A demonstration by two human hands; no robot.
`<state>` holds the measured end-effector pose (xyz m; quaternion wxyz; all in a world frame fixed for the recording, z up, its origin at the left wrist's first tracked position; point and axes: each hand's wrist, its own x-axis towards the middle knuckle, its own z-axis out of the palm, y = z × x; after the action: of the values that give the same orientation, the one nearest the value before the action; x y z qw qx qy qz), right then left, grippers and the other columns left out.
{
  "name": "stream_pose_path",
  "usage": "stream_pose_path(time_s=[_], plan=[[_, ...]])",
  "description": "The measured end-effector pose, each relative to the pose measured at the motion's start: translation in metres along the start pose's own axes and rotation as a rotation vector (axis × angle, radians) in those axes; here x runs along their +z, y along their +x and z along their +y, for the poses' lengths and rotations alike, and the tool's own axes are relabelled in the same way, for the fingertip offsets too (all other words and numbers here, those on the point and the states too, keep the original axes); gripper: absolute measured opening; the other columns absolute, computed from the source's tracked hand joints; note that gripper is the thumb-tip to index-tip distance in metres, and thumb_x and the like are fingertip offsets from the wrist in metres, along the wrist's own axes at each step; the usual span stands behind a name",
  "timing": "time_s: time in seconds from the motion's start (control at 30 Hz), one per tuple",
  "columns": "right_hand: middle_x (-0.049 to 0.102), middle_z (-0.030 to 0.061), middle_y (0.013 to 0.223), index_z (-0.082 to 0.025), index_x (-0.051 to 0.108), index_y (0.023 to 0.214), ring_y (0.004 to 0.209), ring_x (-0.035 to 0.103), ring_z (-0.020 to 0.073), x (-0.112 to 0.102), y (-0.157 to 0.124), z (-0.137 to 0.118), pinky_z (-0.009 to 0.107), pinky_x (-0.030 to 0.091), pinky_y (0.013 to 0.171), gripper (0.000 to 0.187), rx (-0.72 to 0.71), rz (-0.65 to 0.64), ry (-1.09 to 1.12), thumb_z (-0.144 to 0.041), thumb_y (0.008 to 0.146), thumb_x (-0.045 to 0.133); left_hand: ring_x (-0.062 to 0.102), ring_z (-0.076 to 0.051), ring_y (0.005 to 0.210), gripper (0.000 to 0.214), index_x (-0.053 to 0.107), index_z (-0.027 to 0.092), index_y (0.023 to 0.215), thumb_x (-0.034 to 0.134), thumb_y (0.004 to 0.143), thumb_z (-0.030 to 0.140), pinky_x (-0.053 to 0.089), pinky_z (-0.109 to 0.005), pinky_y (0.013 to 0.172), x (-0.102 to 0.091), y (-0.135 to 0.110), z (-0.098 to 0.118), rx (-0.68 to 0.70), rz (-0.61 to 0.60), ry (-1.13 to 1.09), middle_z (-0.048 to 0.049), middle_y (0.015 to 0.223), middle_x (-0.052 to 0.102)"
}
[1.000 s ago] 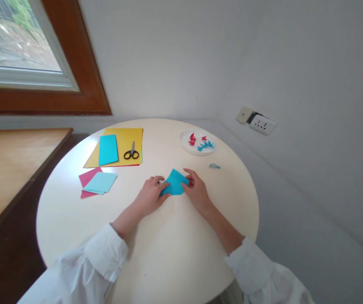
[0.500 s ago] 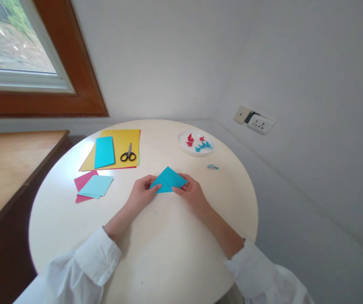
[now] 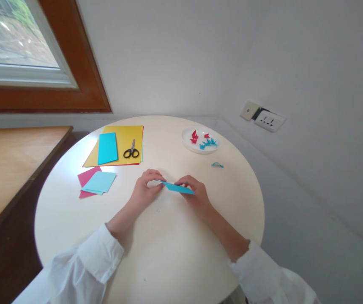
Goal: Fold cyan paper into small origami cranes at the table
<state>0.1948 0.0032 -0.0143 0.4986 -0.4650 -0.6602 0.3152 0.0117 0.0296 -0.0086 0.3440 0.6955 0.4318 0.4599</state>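
Note:
Between my hands is a folded sheet of blue paper (image 3: 178, 188), tilted so that it shows as a narrow strip above the white round table (image 3: 168, 253). My left hand (image 3: 146, 185) pinches its left end between thumb and fingers. My right hand (image 3: 195, 191) grips the right part, with the fingers over the far side and the thumb mostly hidden beneath the paper. How the paper is folded inside is hard to make out at this angle.
Colored sheets (image 3: 124, 131) lie back left, bearing a blue paper (image 3: 107, 147) and scissors (image 3: 131, 151). Nearer are light blue squares (image 3: 100, 182) over pink paper (image 3: 88, 176). A white plate (image 3: 185, 141) holds small red and blue folded figures; a blue strip (image 3: 218, 165) lies beside it.
The blue paper has turned from a triangle facing me to a nearly edge-on strip. My right hand has shifted its hold over the paper. The view has moved slightly left.

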Motion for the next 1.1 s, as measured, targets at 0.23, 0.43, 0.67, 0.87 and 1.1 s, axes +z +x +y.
stream_pose_path(time_s=[0.23, 0.43, 0.67, 0.87, 1.1], plan=[[0.064, 0.0066, 0.088, -0.020, 0.066, 0.082, 0.085, 0.056, 0.0210, -0.010, -0.003, 0.008, 0.035, 0.043, 0.078, 0.024, -0.182, -0.151, -0.350, -0.005, 0.070, 0.052, 0.056, -0.018, 0.086, 0.019, 0.066, 0.019, 0.077, 0.053, 0.071, 0.007, 0.048, -0.032, 0.079, -0.001, -0.006, -0.003, 0.144, -0.128, 0.298, -0.0054, 0.090, 0.057], [0.065, 0.0050, 0.086, -0.019, 0.065, 0.082, 0.085, 0.057, 0.0198, -0.011, -0.001, 0.011, 0.034, 0.041, 0.078, 0.029, -0.110, -0.273, -0.468, 0.001, 0.069, 0.050, 0.059, -0.020, 0.085, 0.023, 0.065, 0.017, 0.087, 0.048, 0.074, 0.008, 0.048, -0.033, 0.078, 0.001, -0.008, -0.009, 0.200, -0.325, 0.510, -0.0081, 0.092, 0.063], [0.064, 0.0059, 0.086, -0.018, 0.066, 0.083, 0.085, 0.057, 0.0209, -0.013, -0.002, 0.010, 0.035, 0.044, 0.078, 0.035, -0.083, -0.281, -0.434, 0.004, 0.062, 0.049, 0.059, -0.022, 0.083, 0.024, 0.068, 0.018, 0.083, 0.048, 0.075, 0.009, 0.045, -0.036, 0.078, 0.000, -0.008, -0.006, 0.224, -0.376, 0.612, -0.0081, 0.088, 0.065], [0.064, 0.0053, 0.084, -0.020, 0.068, 0.081, 0.082, 0.058, 0.0198, -0.012, -0.001, 0.013, 0.035, 0.045, 0.076, 0.025, -0.077, -0.258, -0.422, -0.003, 0.069, 0.055, 0.059, -0.020, 0.082, 0.022, 0.069, 0.019, 0.084, 0.049, 0.078, 0.012, 0.045, -0.034, 0.077, 0.000, -0.007, -0.008, 0.217, -0.351, 0.563, -0.0071, 0.087, 0.065], [0.061, 0.0037, 0.075, -0.019, 0.065, 0.073, 0.075, 0.056, 0.0173, -0.010, 0.000, 0.013, 0.032, 0.044, 0.071, 0.010, -0.019, -0.220, -0.393, -0.015, 0.078, 0.057, 0.057, -0.016, 0.071, 0.019, 0.065, 0.017, 0.069, 0.050, 0.080, 0.014, 0.044, -0.029, 0.069, 0.000, -0.006, -0.004, 0.180, -0.325, 0.470, -0.0048, 0.074, 0.062]])
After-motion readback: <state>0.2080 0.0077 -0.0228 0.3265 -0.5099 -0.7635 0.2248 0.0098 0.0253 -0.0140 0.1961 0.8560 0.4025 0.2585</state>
